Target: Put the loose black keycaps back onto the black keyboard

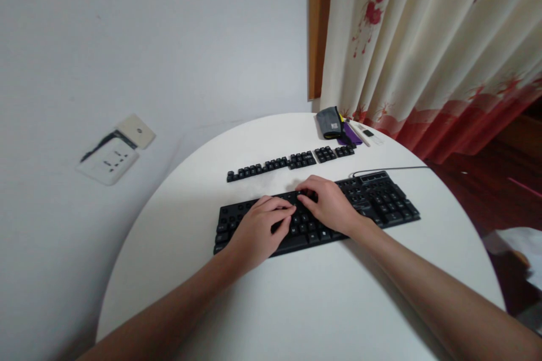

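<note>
A black keyboard [292, 242] lies across the white round table, and both my hands are over it. My left hand [265, 225] rests on its middle keys, fingers stretched toward the right and thumb apart from them. Close beside it, my right hand [328, 203] bends thumb and forefinger toward each other at the upper rows. Whatever lies between those two fingertips is too small and dark to name. Bare key sockets show along the keyboard's upper rows. Loose black keycaps [275, 164] stand in a line behind the keyboard.
At the table's back right lie a grey folded cloth [329, 122], a purple item [354, 132] and a thin white stick [359, 134]. A black cable [393, 168] runs off the right edge. A wall with a socket [110, 161] is at left, a curtain [406, 39] at right.
</note>
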A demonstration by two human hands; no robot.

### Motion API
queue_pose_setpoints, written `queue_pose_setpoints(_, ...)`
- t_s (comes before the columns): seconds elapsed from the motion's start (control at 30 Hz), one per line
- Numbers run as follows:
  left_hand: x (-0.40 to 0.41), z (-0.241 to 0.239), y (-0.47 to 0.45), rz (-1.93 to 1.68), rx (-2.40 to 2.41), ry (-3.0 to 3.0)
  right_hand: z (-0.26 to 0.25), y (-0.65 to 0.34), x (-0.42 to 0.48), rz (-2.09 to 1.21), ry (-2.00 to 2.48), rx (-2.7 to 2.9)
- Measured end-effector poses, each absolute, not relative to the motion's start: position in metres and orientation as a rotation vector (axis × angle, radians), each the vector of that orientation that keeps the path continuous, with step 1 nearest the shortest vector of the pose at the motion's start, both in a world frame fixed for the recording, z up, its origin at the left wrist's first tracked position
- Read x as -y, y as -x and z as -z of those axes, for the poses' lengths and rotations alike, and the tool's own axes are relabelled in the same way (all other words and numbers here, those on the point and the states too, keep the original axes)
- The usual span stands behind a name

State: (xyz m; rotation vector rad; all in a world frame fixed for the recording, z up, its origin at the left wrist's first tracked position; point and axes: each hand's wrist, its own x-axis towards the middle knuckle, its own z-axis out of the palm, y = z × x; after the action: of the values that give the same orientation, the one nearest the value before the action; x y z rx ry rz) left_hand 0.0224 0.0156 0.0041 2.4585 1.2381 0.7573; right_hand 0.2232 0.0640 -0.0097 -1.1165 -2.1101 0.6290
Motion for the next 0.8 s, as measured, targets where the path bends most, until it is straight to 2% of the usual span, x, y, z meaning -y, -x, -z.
queue_pose_setpoints(0.3, -0.015, -0.006, -0.023, -0.745, -1.257, -2.461, 0.009, -0.224, -0.066, -0.662, 1.114, 2.084)
queue_pose_setpoints(0.67, -0.016, -0.005, -0.023, -0.747, -1.248, -2.469, -0.011, -0.230, -0.061, -0.950, 1.146, 2.015)
queue_pose_setpoints(0.8, -0.016, -0.004, -0.023, -0.751, -1.252, -2.469, -0.013, -0.230, -0.058, -0.943, 1.160, 2.132)
